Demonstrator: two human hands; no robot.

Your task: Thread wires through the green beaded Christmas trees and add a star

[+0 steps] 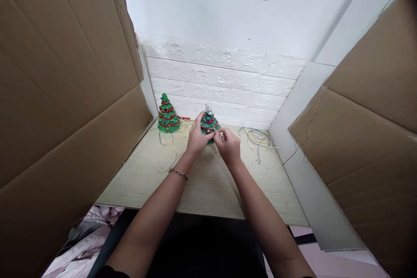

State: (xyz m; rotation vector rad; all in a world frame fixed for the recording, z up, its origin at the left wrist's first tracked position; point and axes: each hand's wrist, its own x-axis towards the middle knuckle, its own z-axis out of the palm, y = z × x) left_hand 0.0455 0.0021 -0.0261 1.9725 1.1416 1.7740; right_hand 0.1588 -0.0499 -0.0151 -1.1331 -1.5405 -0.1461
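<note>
A small green Christmas tree (209, 122) with red garland, small baubles and a silver top stands upright between my hands. My left hand (196, 137) is closed around its left side, with fingers behind the tree and thumb across the lower front. At the tree's lower right, my right hand (229, 144) is closed in a pinch close to the left thumb. A thin pale strand shows by the right fingertips, but what exactly they pinch is too small to make out. A second green tree (168, 117) with red garland stands to the left, apart from both hands.
A loose coil of yellow, white and green wire (259, 139) lies on the tabletop (208, 191) at the right. More yellowish wires (175, 150) trail around the left tree. Cardboard panels (65, 74) rise on both sides, and a white brick-pattern wall (224, 69) closes the back.
</note>
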